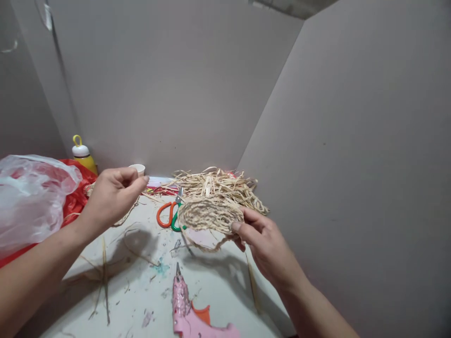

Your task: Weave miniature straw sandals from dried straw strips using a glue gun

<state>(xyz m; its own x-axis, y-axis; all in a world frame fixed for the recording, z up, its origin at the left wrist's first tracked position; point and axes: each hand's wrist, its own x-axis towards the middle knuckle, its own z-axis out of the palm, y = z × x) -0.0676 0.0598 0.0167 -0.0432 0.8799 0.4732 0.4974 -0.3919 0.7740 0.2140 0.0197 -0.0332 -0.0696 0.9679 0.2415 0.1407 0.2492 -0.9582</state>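
Observation:
My right hand (264, 239) grips the edge of an oval coil of braided straw cord (207, 216), thumb on top, above the table. A loose length of the cord hangs in a loop below the coil. My left hand (112, 192) is raised on the left, apart from the coil, with thumb and forefinger pinched together. Whatever may be between those fingertips is too small to make out. Nearer to me lies a pink glue gun (181, 300) with an orange trigger, its nozzle pointing away. Behind the coil, scissors (165, 215) with orange and green handles are partly covered.
A heap of dry straw strips (214, 183) lies at the back of the table (141, 291). At left are a clear plastic bag (31, 202), red plastic, and a yellow bottle (84, 157). A white cup (138, 169) stands behind my left hand. Grey walls enclose the back and right.

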